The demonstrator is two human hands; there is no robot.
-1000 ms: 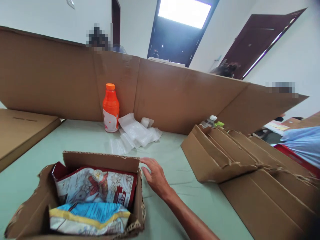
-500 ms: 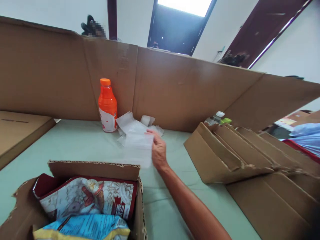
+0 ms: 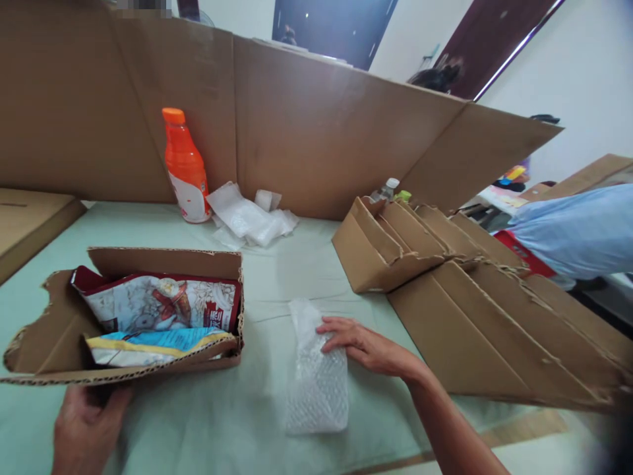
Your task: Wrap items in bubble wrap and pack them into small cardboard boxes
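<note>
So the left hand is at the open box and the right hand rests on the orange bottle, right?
Not quite: the right hand is on the bubble wrap, not the orange bottle, as the head view shows. The left hand is indeed at the open box.

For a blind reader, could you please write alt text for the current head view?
The right hand touches bubble wrap on a green surface; the left hand is at an open cardboard box holding two packets. An orange bottle stands farther back.

View was taken from the head | aimed forward, downward | tabletop (image 3: 212,422) and hands (image 3: 363,346) were framed close | cardboard wall (image 3: 316,132) was faced beyond
</note>
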